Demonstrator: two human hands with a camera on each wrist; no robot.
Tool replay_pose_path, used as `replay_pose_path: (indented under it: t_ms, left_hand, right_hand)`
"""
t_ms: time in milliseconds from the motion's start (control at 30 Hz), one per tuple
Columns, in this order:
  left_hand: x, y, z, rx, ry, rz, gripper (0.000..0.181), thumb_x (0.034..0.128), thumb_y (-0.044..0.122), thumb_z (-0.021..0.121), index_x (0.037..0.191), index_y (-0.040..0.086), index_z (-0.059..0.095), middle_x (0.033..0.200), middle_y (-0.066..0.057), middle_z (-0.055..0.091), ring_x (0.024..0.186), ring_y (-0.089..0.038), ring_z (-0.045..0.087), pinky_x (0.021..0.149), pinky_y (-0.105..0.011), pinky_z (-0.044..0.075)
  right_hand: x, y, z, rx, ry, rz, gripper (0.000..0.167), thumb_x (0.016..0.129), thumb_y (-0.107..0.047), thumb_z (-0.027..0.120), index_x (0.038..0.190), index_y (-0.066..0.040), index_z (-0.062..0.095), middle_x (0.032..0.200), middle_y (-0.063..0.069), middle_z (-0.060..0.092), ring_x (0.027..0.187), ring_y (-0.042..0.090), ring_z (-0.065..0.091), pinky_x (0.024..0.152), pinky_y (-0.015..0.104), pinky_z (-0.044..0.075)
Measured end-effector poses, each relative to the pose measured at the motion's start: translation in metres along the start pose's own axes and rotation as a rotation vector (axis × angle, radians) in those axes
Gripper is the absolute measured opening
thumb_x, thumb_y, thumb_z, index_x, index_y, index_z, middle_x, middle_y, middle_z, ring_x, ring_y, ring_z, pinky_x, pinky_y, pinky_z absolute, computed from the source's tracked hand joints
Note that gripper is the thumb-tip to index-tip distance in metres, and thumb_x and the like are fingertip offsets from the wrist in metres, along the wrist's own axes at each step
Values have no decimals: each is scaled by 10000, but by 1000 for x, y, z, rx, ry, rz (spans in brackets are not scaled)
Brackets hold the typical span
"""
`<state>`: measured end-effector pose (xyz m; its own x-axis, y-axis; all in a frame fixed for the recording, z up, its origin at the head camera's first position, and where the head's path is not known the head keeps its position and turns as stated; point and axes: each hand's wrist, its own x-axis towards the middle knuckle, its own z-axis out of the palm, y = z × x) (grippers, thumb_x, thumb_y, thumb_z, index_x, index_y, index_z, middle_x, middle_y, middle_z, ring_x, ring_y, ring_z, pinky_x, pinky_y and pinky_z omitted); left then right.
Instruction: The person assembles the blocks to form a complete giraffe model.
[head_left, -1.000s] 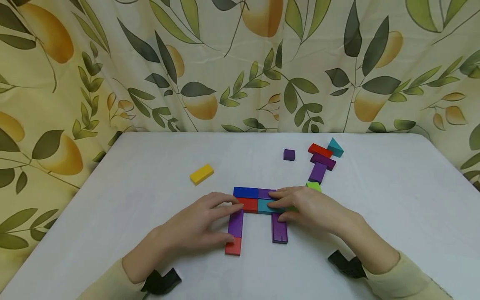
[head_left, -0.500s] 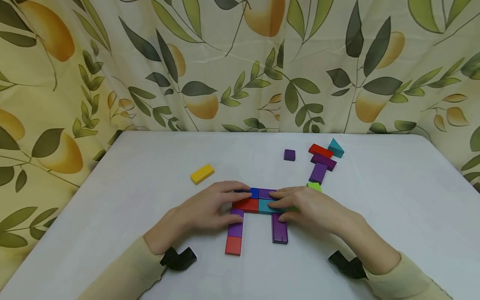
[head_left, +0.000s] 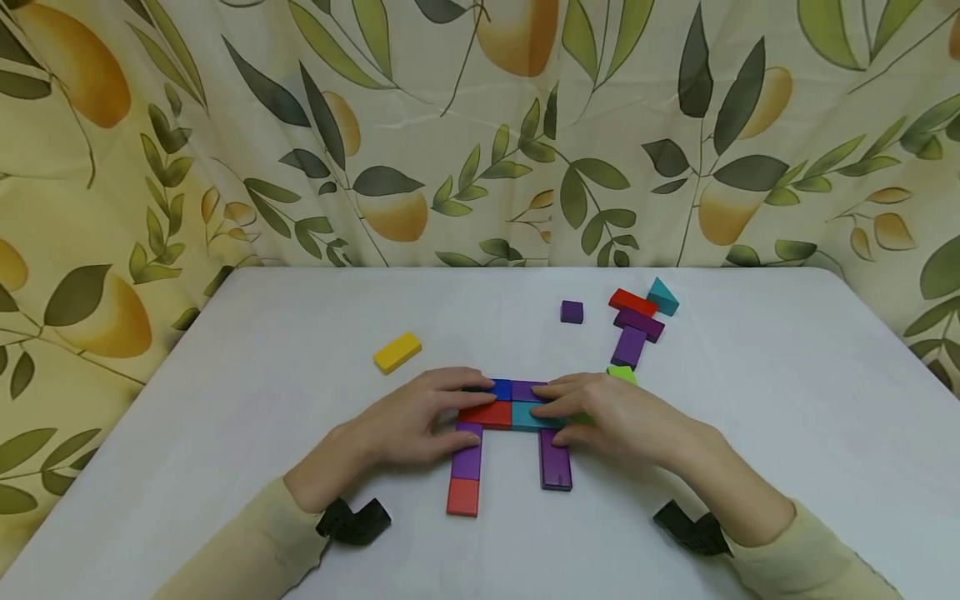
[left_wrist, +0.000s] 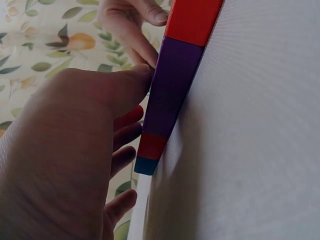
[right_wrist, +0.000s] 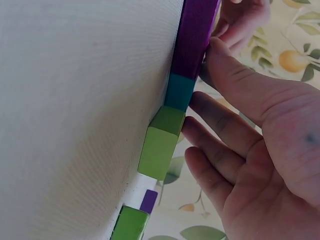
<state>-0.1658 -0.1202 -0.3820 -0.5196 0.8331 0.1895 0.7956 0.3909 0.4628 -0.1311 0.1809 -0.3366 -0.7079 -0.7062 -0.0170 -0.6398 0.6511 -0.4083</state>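
Since 1 s ago L hand (head_left: pixel 405 421) has slid fwd: thumb was by the seam w/ small red blk (head_left: pixel 462 497), now it's higher on the violet leg blk (head_left: pixel 467 461). R hand (head_left: pixel 618 417) approx same spot. L fingers relaxed, spread wide from thumb, tips on blue blk (head_left: pixel 503 389) & long red blk (head_left: pixel 487 415). R fingers also loosely spread, tips on short purple blk (head_left: pixel 527 390) & teal blk (head_left: pixel 527 416), thumb at fwd end of dark purple leg blk (head_left: pixel 556 465). Shape lies flat btwn hands: 2 rows, legs pointing back btwn forearms. Green blk (right_wrist: pixel 160 150) mostly under R hand; lime blk (head_left: pixel 622 374) just fwd of R knuckles. Farther fwd of R hand, close together: indigo blk (head_left: pixel 628 347), plum blk (head_left: pixel 640 325), bright red blk (head_left: pixel 632 301), teal triangle (head_left: pixel 663 297). Purple cube (head_left: pixel 572 312) fwd, btwn hands, nearer R. Yellow blk (head_left: pixel 397 352) fwd of L hand, apart.
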Motion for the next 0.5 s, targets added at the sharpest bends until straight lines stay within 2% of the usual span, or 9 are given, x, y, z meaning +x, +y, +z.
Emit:
replay_pose_path:
  t_ms: [500]
  left_hand:
    - [-7, 6, -1, 0, -55, -56, 539, 943, 426, 684, 1431, 210, 603, 1537, 107, 434, 1451, -96, 293, 1172, -385, 299]
  right_hand:
    - [0, 0, 1, 11, 2, 24, 361, 930, -213, 751, 1286, -162, 723, 1379, 80, 613, 1288, 329, 546, 1010, 525, 480]
